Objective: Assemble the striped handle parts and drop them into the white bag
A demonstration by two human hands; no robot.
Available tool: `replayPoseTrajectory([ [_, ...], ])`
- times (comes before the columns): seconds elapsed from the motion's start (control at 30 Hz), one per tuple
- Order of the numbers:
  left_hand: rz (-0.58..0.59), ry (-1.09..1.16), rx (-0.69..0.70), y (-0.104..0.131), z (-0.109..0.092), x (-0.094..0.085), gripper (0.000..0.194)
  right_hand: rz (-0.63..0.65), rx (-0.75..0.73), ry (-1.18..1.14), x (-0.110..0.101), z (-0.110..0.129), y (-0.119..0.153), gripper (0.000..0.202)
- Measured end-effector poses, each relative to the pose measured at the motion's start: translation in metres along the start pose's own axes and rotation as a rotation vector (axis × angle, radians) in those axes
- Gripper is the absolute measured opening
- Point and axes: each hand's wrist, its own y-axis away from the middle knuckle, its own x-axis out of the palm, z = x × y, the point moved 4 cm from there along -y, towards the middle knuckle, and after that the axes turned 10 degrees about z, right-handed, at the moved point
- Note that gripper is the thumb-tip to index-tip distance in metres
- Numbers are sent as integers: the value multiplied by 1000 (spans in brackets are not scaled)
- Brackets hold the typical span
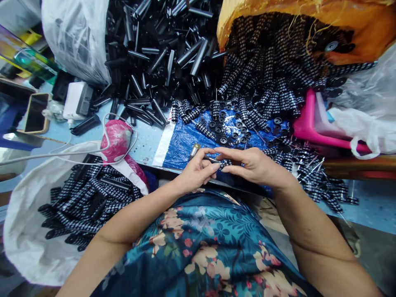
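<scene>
My left hand (198,171) and my right hand (252,165) meet over the front edge of the table. Between their fingertips is a small black cylinder with white squares (225,164), partly covered by the fingers. My left thumb and forefinger pinch near its left end, and my right thumb and fingers close round the other end. A metal piece with a gold-coloured end (194,149) shows just behind my left hand; whether it is held or lies on the table I cannot tell. Beyond the hands, loose patterned cylinders (204,130) and small black round caps (239,134) lie on a blue plastic sheet (179,142).
Glossy black tubes (170,66) are heaped at the back. Patterned cylinders spill from an orange sack (371,24) beside a pink bin (305,123). A white bag (21,231) of patterned pieces is at left, near a pink wrapped bundle with a cable (116,138) and a phone (37,113).
</scene>
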Motion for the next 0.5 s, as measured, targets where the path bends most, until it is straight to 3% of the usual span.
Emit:
replayPoseTrajectory([
  [0.1, 29, -22, 8, -1, -1, 2, 74, 96, -19, 55, 0, 4, -5, 49],
  [0.2, -2, 25, 29, -2, -1, 1, 71, 67, -30, 30, 0, 7, -9, 53],
  [0.4, -34, 104, 49, -2, 3, -4, 59, -163, 32, -261, 16, -8, -6, 42],
  [0.5, -67, 243, 53, -1, 1, -7, 51, -470, 32, -474, 18, -18, 2, 33],
])
